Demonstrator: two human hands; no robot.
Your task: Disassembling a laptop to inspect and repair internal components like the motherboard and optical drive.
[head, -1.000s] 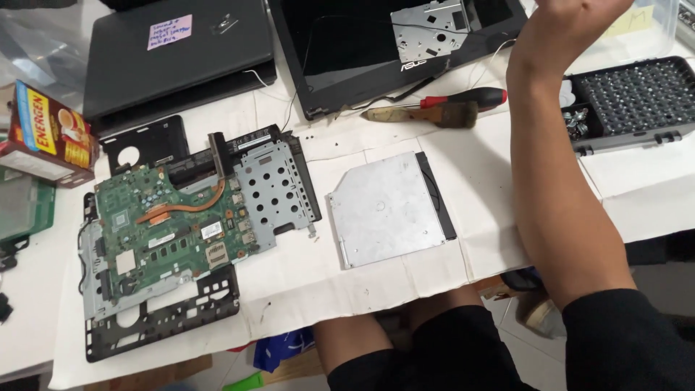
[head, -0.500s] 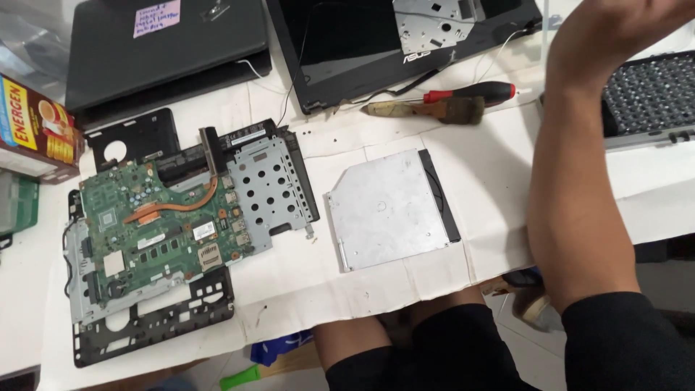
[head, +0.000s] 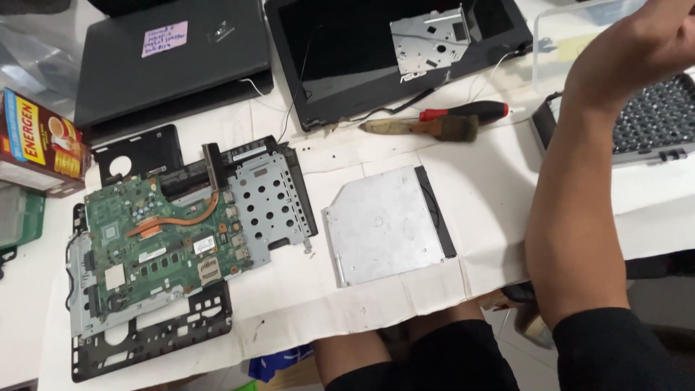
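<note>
Your right hand is raised at the top right edge, over the grey bit case; fingers are cut off by the frame, so can't tell if it grips anything. The case is an open tray packed with dark bits, on the white table, right of the red-handled screwdriver and brush. Left hand is out of view.

Red-orange carton far left; pink label (rectangular) on a closed laptop.
</note>
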